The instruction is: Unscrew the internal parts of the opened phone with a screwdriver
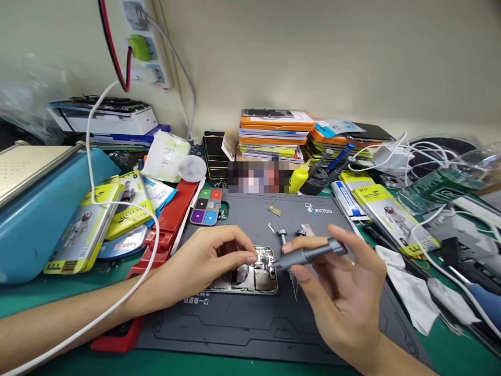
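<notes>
An opened smartphone (pixel 264 283) lies on the dark grey work mat, with its inner parts and a round dark coil showing. My left hand (pixel 215 258) reaches over the phone, thumb and forefinger pinched together above the board; whatever is between the fingertips is too small to make out. In my right hand (pixel 348 292) is a grey screwdriver (pixel 309 254), held nearly level between thumb and fingers. Its tip points left towards the phone's upper end; whether it touches cannot be told. Behind it lie more slim screwdrivers (pixel 282 235), partly covered by my right hand.
On the mat (pixel 242 334) sit a small coloured organiser (pixel 206 207) and a gold-coloured part (pixel 274 210). A red tool (pixel 168 214) and yellow battery boxes (pixel 88 230) stand left. Right are more boxes (pixel 395 216) and crumpled tissue (pixel 409 292). A white cable (pixel 156 245) crosses my left forearm.
</notes>
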The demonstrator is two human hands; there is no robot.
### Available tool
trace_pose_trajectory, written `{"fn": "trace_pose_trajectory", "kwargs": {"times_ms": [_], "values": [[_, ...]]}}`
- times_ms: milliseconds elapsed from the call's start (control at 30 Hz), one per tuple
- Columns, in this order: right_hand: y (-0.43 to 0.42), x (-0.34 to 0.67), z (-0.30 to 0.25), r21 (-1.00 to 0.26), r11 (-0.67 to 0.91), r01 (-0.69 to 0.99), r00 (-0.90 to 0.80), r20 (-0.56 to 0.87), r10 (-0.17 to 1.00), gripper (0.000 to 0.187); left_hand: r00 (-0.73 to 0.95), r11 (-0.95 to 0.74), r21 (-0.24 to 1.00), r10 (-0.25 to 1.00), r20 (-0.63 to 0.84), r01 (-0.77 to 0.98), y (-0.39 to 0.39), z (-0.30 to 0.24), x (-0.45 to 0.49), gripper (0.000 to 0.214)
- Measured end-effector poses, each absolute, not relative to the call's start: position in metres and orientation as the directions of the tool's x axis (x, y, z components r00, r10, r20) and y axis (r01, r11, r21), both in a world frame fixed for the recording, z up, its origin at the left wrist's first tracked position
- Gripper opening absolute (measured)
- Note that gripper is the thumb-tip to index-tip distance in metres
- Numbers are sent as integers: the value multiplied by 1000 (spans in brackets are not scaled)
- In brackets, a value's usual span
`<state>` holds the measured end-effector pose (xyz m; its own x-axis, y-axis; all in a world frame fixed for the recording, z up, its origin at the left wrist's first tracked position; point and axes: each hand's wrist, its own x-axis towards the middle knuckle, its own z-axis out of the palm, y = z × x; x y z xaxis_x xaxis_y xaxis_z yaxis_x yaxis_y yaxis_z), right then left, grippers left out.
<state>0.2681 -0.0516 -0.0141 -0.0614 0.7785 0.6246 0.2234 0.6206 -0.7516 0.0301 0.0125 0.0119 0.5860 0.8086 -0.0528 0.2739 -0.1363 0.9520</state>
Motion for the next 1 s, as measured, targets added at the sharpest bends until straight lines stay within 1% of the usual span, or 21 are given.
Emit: {"fn": "trace_pose_trajectory", "kwargs": {"times_ms": [100, 167, 233, 500, 667, 867, 1000], "values": [[-51, 266, -9, -862, 497, 102, 11, 501, 866, 58, 598, -77, 961, 795, -102, 266, 12, 11, 29, 15], [-49, 266, -9, -893, 444, 82, 24, 447, 894, 56, 607, -57, 962, 785, -123, 268, 12, 10, 28, 16], [-48, 267, -9, -904, 420, 80, 26, 423, 906, 57, 614, -57, 961, 779, -127, 271, 12, 9, 27, 16], [-47, 268, -12, -912, 406, 48, 4, 407, 913, 52, 636, -102, 964, 767, -81, 246, 12, 7, 27, 16], [-46, 267, -11, -917, 399, 20, 23, 399, 917, 51, 625, -84, 963, 774, -100, 258, 11, 8, 27, 15], [-43, 266, -11, -922, 387, -17, 7, 387, 922, 48, 615, -61, 961, 779, -122, 268, 12, 9, 28, 16], [-43, 267, -12, -921, 389, 13, 0, 389, 921, 49, 612, -93, 955, 784, -105, 282, 12, 9, 27, 15]]}}
